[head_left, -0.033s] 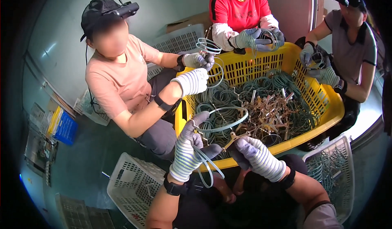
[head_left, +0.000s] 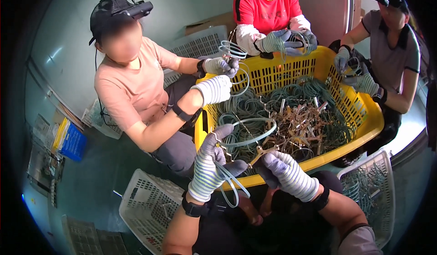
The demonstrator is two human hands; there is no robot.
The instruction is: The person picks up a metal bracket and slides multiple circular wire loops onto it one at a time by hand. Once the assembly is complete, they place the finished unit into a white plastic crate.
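Observation:
My left hand (head_left: 205, 175), in a striped glove with grey fingertips, is closed around thin pale blue-green tubing. A wide tubing ring (head_left: 249, 142) stands out from its upper fingers, and loose tubing loops (head_left: 236, 195) hang below its thumb. Between my two hands is a brass-coloured, Y-shaped metal piece (head_left: 260, 152). The gloved right hand (head_left: 291, 176) pinches one end of it; my left thumb meets the other. Beyond them, the yellow basket (head_left: 325, 160) holds coiled tubing (head_left: 291, 91) and a tangled heap of brownish metal pieces (head_left: 302, 125).
White crates stand on my left (head_left: 129, 207) and right (head_left: 388, 186); the right one contains tubing. Around the basket, three people handle rings: gloved hands show at left (head_left: 214, 90), far side (head_left: 273, 43) and right (head_left: 364, 83). A blue bin (head_left: 73, 141) stands far left.

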